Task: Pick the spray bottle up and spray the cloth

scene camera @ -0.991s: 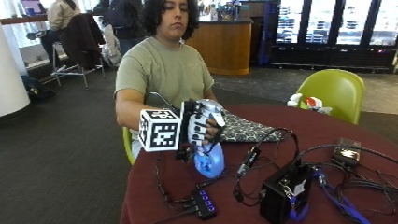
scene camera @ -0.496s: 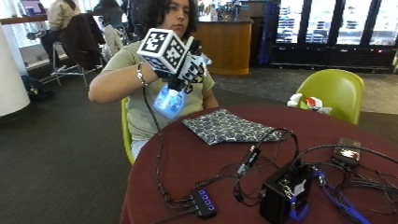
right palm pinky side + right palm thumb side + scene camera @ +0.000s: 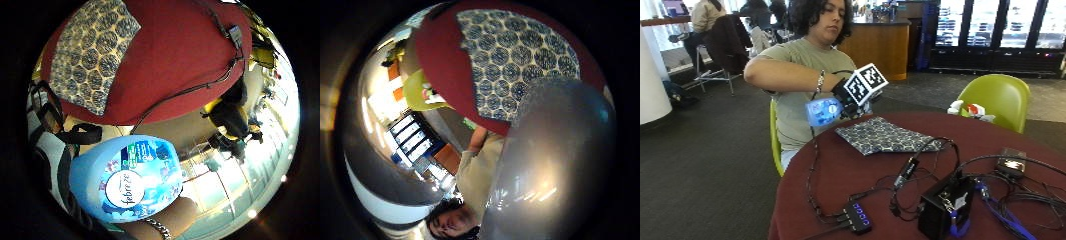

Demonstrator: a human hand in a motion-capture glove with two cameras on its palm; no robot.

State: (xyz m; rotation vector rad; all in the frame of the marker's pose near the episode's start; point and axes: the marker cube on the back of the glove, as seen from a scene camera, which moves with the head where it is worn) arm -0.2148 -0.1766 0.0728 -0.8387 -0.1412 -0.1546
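In the outside view my gloved right hand [image 3: 852, 95] grips a light blue spray bottle [image 3: 822, 111] and holds it in the air, tipped sideways, just over the table edge nearest the person. A patterned blue-and-white cloth [image 3: 883, 136] lies flat on the dark red round table [image 3: 840, 175], right beside and below the bottle. The little finger side palm view has the bottle's labelled body [image 3: 127, 180] close to the palm, with the cloth [image 3: 90, 60] on the table [image 3: 185, 55] beyond. In the thumb side palm view the bottle [image 3: 555, 165] bulks large in front of the cloth [image 3: 520, 55].
Black cables [image 3: 906, 175] trail across the table to a USB hub [image 3: 856, 217], a black box [image 3: 946, 205] and a small device [image 3: 1011, 164]. A green chair [image 3: 996, 95] with a small toy [image 3: 969, 109] stands behind the table. The person's bare forearm [image 3: 783, 75] is raised.
The hand lifted the bottle off the table to chest height, then brought it lower and tipped it sideways next to the cloth. The cloth has not moved.
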